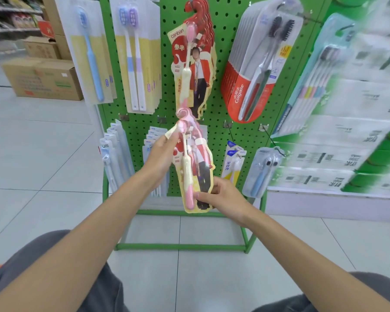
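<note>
Grey trousers (pixel 99 289) fill the bottom edge, and both bare forearms reach forward over a pale tiled floor (pixel 43 158). The right hand (pixel 223 199) pinches the lower end of a toothbrush pack (pixel 198 170), thumb on the front face and fingers curled behind. The left hand (pixel 161 154) grips the same pack near its top, fingers wrapped round its left edge. The pack stands nearly upright, tilted a little, in the air just in front of the lower half of a green pegboard rack (pixel 223 30). It shows a pink and cream brush; it may be more than one pack stacked, but the blur hides the edges.

Just above it, matching red packs (pixel 198 64) hang from a hook on the rack. Colgate packs (pixel 252 84) hang to their right, and a two-brush pack (pixel 135 59) and a blue-brush pack (pixel 92 57) hang to their left. Smaller packs hang along the bottom row behind the hands.

Beyond the rack on the left a cardboard box (pixel 43 77) sits on the floor. Blurred white and green stock (pixel 347 143) is stacked at the right.
</note>
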Demonstrator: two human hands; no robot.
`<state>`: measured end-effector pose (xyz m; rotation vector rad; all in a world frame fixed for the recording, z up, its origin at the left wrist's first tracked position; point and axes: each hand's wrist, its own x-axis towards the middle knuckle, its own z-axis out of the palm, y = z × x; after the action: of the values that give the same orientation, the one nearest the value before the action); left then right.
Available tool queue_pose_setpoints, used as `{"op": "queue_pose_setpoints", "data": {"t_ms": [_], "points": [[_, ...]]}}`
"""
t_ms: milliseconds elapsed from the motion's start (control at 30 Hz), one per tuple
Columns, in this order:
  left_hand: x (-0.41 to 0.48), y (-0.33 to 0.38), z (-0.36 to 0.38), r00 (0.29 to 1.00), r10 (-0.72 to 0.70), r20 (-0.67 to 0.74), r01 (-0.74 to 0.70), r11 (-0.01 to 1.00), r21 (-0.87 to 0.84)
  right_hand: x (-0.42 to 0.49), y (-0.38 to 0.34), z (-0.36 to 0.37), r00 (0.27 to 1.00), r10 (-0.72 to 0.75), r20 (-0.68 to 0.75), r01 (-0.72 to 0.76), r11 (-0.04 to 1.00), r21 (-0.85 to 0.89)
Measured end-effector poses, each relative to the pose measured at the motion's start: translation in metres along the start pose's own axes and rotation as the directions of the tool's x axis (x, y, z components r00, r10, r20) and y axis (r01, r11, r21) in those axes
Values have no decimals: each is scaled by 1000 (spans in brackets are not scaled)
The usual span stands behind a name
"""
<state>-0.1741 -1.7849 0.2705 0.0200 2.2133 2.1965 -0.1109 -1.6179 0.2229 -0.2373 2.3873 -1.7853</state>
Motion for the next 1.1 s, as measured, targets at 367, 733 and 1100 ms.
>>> {"op": "queue_pose_setpoints", "data": {"t_ms": [367, 733, 1100], "points": [[-3, -4, 7, 987, 70, 148, -61, 996, -62, -2, -6, 10, 980, -195, 31, 194, 917, -348], [0, -8, 1, 988, -12, 157, 51, 966, -252, 10, -11, 7, 1000, 0, 8, 1, 993, -115], [-4, -8, 0, 938, -131, 320, 195, 965, -177, 33, -44, -24, 964, -40, -263, 62, 995, 77]]}}
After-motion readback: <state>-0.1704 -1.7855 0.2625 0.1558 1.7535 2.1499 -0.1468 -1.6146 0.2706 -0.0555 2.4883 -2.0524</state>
